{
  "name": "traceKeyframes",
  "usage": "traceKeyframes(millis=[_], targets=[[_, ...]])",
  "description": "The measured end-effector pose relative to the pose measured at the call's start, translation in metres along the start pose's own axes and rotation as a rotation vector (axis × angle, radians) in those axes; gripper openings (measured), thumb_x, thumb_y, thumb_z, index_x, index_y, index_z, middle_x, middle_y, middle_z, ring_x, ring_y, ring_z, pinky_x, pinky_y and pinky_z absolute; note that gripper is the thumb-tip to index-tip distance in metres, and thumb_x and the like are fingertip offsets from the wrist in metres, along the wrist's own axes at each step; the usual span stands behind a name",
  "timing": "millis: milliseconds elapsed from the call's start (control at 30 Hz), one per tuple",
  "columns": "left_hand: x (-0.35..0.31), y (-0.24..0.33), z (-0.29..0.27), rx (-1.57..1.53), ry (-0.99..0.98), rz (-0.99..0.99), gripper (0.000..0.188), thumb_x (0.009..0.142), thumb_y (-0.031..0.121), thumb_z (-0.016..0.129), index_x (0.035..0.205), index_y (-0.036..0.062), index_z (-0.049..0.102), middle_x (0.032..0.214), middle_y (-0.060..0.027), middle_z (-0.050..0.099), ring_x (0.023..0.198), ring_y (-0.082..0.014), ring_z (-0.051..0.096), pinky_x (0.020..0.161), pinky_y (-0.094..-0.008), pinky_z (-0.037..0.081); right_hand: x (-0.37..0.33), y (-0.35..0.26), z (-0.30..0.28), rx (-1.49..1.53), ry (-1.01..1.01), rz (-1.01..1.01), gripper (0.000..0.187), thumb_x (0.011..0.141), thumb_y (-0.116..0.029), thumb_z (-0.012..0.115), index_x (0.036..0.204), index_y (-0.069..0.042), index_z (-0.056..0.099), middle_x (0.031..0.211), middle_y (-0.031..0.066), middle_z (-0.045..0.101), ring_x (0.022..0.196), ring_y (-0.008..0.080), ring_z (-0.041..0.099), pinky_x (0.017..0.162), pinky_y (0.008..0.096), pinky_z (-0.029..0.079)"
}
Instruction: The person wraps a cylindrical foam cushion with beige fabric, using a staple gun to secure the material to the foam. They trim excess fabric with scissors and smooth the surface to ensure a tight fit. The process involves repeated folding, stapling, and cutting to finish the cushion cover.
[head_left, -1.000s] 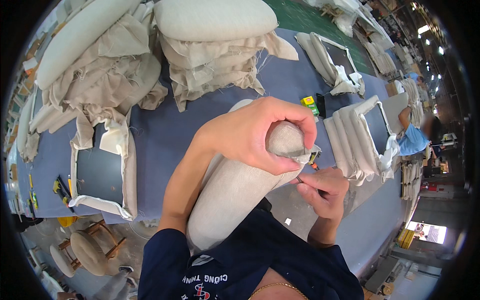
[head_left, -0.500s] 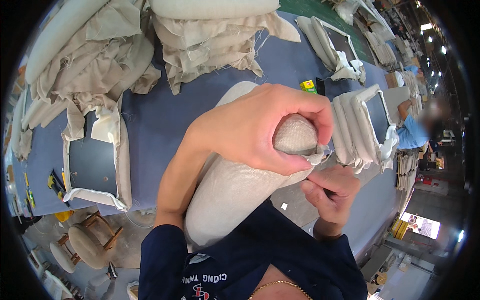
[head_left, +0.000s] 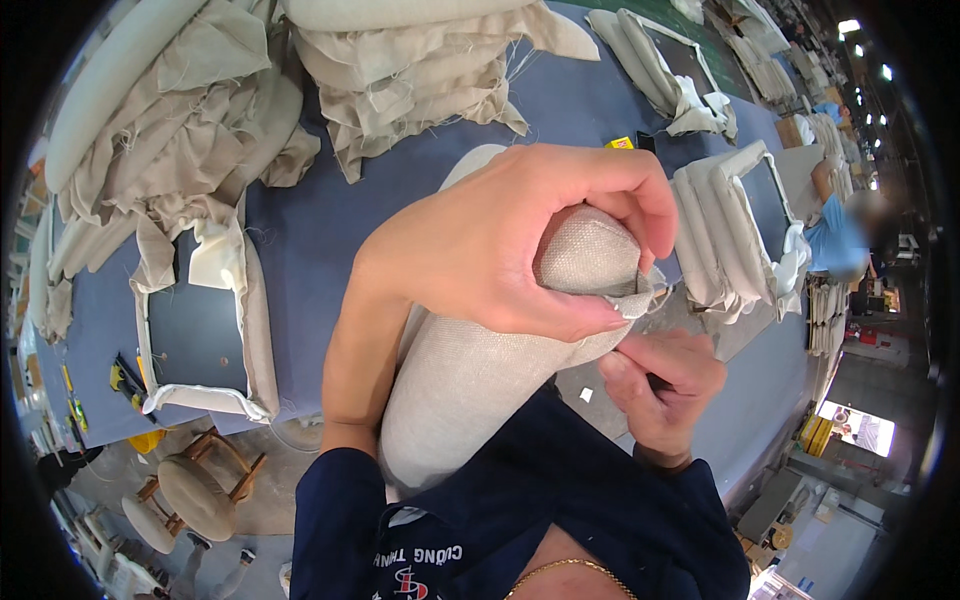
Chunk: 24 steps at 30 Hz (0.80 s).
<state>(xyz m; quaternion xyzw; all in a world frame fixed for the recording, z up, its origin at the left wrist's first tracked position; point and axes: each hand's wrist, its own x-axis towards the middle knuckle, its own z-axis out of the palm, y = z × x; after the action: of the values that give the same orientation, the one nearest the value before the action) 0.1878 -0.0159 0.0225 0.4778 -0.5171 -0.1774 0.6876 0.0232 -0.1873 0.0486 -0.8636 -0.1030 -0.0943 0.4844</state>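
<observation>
- The padded cushion (head_left: 470,390), a long roll covered in beige woven fabric, stood propped between the person's chest and the blue tabletop (head_left: 330,215), its upper end raised toward the camera.
- The left hand (head_left: 500,240) was curled over that upper end, fingers wrapped across the top and thumb pressed along the lower fold, gripping the fabric firmly.
- The right hand (head_left: 660,385) sat just below and to the right of the cushion's end, fingers pinched closed on the loose fabric edge (head_left: 640,300); a small dark item showed between the fingers, too hidden to identify.
- A pile of loose beige fabric covers (head_left: 420,85) lay on the tabletop beyond the cushion, with another heap (head_left: 180,130) at the far left.
- An upholstered frame with a dark centre panel (head_left: 195,330) rested near the left edge of the tabletop.
- A stack of similar padded frames (head_left: 730,230) stood to the right, well apart from the hands.
- A wooden stool (head_left: 195,490) stood on the floor at lower left.
- Another person in a blue top (head_left: 835,235) worked at the far right.
</observation>
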Motion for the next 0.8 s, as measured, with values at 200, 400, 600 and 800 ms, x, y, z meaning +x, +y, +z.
traceKeyframes(millis=[200,400,600,800], targets=[[0.000,-0.001,-0.004,0.000,-0.030,0.003,0.045,0.068,-0.001,0.075,0.111,0.0000,0.059,0.099,-0.0062,0.068,0.092,-0.0130,0.064,0.085,-0.0271,0.049,-0.012,-0.003,0.008,-0.073,0.095,0.012,0.012,0.088,-0.001,0.074,0.098,0.005,0.075,0.058,0.0078,0.061,0.047,0.0166,0.062,0.048,0.0279,0.046],[0.001,-0.001,0.003,0.010,-0.007,0.042,0.044,0.068,-0.003,0.074,0.111,-0.0007,0.061,0.100,-0.0079,0.067,0.094,-0.0138,0.065,0.085,-0.0269,0.049,-0.002,-0.015,0.011,-0.101,0.103,0.041,0.014,0.087,-0.001,0.074,0.099,0.005,0.075,0.056,0.0075,0.059,0.046,0.0168,0.061,0.047,0.0279,0.045],[-0.002,0.000,0.007,-0.040,-0.034,0.036,0.047,0.067,-0.005,0.075,0.112,-0.0018,0.062,0.101,-0.0073,0.065,0.094,-0.0143,0.065,0.085,-0.0266,0.048,-0.009,-0.015,0.003,-0.101,0.062,0.023,0.014,0.087,0.000,0.074,0.099,0.004,0.075,0.055,0.0076,0.058,0.045,0.0184,0.060,0.045,0.0280,0.043],[-0.010,0.007,-0.001,0.006,0.000,0.055,0.051,0.064,-0.002,0.080,0.111,-0.0034,0.062,0.097,-0.0117,0.069,0.089,-0.0179,0.066,0.085,-0.0294,0.048,0.003,-0.017,0.008,-0.083,0.010,-0.028,0.013,0.082,0.001,0.076,0.095,0.003,0.075,0.057,0.0075,0.059,0.045,0.0190,0.059,0.045,0.0302,0.043]])
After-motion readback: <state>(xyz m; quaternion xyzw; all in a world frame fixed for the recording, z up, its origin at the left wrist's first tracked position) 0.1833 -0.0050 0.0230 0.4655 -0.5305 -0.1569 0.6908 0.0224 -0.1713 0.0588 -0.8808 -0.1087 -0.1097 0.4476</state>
